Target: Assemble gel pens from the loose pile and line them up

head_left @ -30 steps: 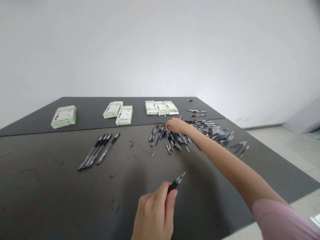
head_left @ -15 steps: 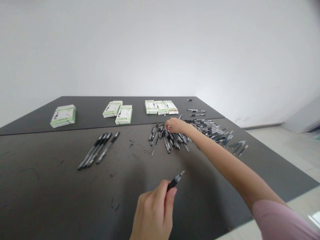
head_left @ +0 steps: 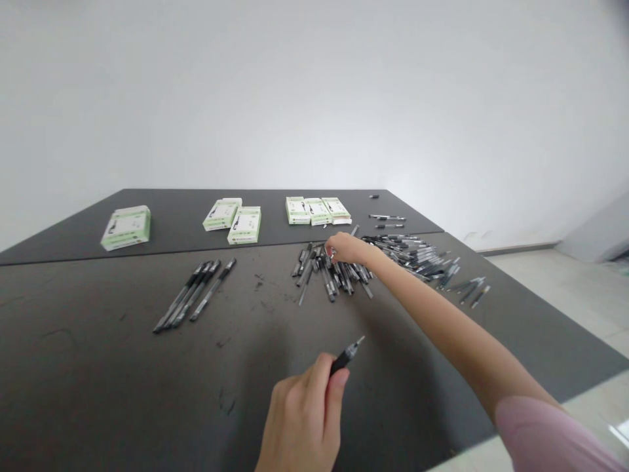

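My left hand (head_left: 305, 413) is closed around an uncapped black pen (head_left: 345, 357), its tip pointing up and to the right. Farther out, my right hand (head_left: 343, 247) reaches to a heap of loose pens and pen parts (head_left: 334, 278). Its fingers are pinched at the top of the heap, and what they grip is too small to make out. To the left, several capped pens (head_left: 189, 298) lie side by side on the dark table (head_left: 147, 387). More parts (head_left: 417, 252) spread to the right behind my right forearm.
Green-and-white boxes stand along the back: one at far left (head_left: 126, 228), two left of the middle (head_left: 244, 226), three in the middle (head_left: 317, 211). A few pens (head_left: 388, 217) lie at the back right. A seam crosses the table, and its right edge drops to a pale floor (head_left: 525, 269).
Hardly anything differs. The whole view has shifted very slightly, while both hands keep their places, the left with the pen and the right at the heap.
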`<state>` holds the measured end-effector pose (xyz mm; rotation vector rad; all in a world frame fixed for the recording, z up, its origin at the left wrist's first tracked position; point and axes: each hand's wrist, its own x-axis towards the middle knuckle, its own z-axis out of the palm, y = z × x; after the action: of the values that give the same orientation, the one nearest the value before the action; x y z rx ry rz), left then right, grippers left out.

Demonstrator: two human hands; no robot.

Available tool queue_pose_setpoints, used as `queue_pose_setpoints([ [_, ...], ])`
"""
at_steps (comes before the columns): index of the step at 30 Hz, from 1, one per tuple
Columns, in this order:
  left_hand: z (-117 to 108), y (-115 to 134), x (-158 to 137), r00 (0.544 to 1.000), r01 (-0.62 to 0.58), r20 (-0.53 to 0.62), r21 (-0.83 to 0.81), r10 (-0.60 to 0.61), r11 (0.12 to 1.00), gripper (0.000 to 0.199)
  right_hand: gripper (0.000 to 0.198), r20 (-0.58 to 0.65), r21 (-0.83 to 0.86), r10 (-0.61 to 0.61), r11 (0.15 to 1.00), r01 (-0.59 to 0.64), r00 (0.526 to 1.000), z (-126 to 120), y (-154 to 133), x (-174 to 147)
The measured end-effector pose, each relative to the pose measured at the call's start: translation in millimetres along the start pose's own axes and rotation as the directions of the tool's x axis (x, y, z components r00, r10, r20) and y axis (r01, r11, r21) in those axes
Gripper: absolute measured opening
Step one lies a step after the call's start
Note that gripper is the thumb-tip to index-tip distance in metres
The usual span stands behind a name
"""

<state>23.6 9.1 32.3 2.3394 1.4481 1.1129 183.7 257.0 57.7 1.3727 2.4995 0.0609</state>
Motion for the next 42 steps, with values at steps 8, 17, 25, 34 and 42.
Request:
queue_pose_setpoints([
  [8, 1, -1, 0, 1.0, -0.017, -0.005, 0.028, 0.018, 0.999, 0.024, 0.028, -0.015, 0.004, 0.021, 1.0, -0.021, 1.0, 2, 1, -1],
  [17, 2, -1, -1, 1.0, -0.007, 0.016, 0.03, 0.007, 1.0, 0.023, 0.03, -0.009, 0.001, 0.058, 0.998, -0.058, 0.998, 6, -1, 3],
  [25, 1, -1, -4, 0.998, 0.006, 0.064, 0.037, -0.009, 0.999, 0.023, 0.03, 0.017, -0.003, 0.058, 0.998, -0.058, 0.998, 4, -6, 3],
  [34, 0, 0, -1, 0.996, 0.021, 0.083, 0.029, -0.024, 0.999, 0.024, 0.029, 0.047, -0.009, 0.053, 0.999, -0.053, 0.997, 0, -9, -1],
  [42, 1, 1, -1, 0.994, 0.038, 0.105, 0.041, -0.042, 0.998, 0.023, 0.03, 0.046, 0.005, 0.068, 0.998, -0.068, 0.997, -1, -14, 0],
])
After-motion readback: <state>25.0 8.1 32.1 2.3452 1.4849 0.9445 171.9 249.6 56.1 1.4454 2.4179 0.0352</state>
